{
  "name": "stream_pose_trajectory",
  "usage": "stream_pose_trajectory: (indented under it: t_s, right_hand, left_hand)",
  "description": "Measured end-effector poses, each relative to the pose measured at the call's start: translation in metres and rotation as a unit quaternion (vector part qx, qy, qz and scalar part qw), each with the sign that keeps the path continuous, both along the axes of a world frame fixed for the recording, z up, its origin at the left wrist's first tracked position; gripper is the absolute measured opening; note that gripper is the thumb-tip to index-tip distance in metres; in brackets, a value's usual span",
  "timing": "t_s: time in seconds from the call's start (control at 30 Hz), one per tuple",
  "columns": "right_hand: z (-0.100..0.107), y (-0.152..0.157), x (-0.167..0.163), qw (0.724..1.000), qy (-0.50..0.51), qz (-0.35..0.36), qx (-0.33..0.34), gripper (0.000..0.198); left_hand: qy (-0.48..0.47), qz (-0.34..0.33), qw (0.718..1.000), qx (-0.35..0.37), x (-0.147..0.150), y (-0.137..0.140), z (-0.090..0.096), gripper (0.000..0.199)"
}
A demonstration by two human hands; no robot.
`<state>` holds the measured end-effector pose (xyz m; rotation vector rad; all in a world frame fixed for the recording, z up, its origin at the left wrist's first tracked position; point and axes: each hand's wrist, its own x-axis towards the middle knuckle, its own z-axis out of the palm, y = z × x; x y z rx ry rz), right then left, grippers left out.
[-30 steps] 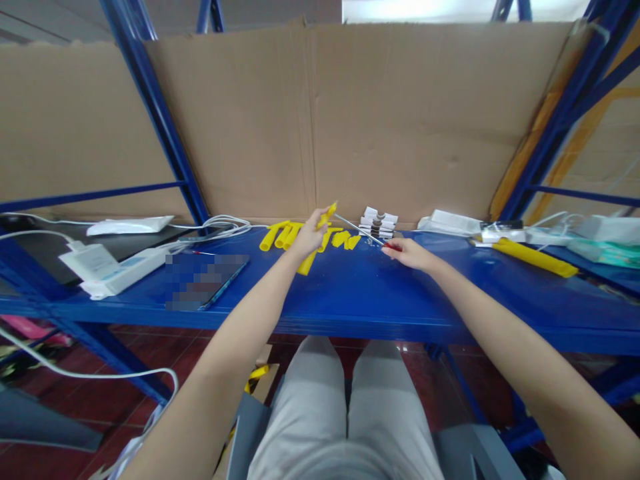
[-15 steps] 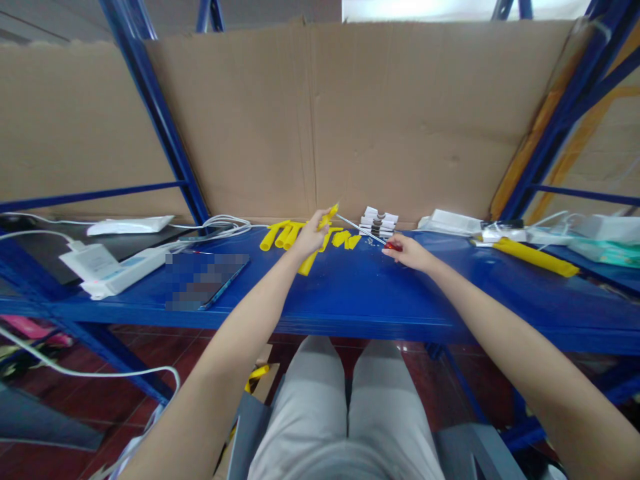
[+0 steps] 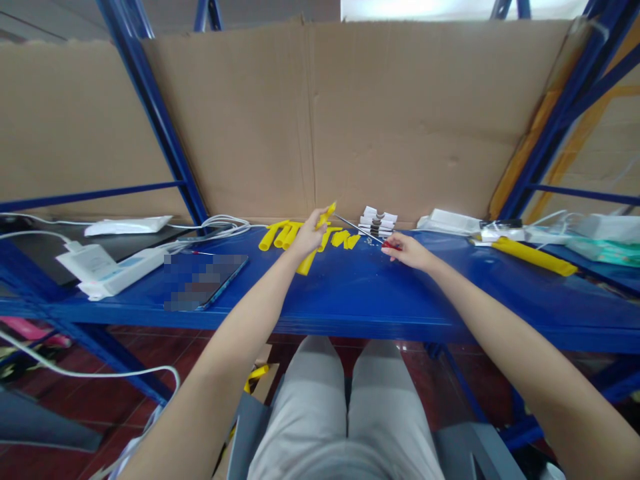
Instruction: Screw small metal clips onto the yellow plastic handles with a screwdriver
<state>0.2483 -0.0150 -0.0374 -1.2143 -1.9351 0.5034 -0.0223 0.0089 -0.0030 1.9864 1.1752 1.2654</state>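
My left hand (image 3: 313,235) is closed around a small yellow piece (image 3: 327,214), raised above the back of the blue shelf. My right hand (image 3: 409,253) grips the red handle of a long, thin-shafted screwdriver (image 3: 361,230). Its shaft slants up and left, and the tip is at or close to the yellow piece; contact is too small to tell. Several yellow tubes (image 3: 269,238) lie beyond and left of my left hand, and another yellow tube (image 3: 306,264) lies below it. Short yellow pieces (image 3: 341,238) rest between my hands.
White folded parts (image 3: 379,221) are stacked at the back, with tiny bits nearby. Left stand a tablet-like device (image 3: 207,283), a power strip (image 3: 127,270) and coiled white cable (image 3: 227,225). A yellow roll (image 3: 534,256) lies right. Cardboard (image 3: 380,120) walls the back.
Hardly anything differs. The screwdriver's shaft and the yellow piece have shifted very slightly left, as has the whole view. Both hands keep their hold.
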Motion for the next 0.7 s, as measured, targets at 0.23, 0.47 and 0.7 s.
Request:
stream_pose_trajectory:
  t_s: [0.23, 0.47, 0.7]
  right_hand:
    - [-0.0003, 0.0038, 0.0014, 0.999, -0.029, -0.007, -0.022, 0.034]
    - [0.0002, 0.0021, 0.001, 0.999, -0.035, -0.009, 0.002, 0.032]
    - [-0.0028, 0.0027, 0.0007, 1.0, 0.015, 0.009, 0.019, 0.035]
  left_hand:
    - [-0.004, -0.009, 1.0, 0.009, -0.0006, 0.0039, -0.0028, 0.041]
    - [-0.007, -0.006, 1.0, 0.003, -0.0003, 0.0028, -0.0017, 0.042]
    - [0.01, 0.002, 1.0, 0.016, -0.0003, 0.0017, -0.0021, 0.042]
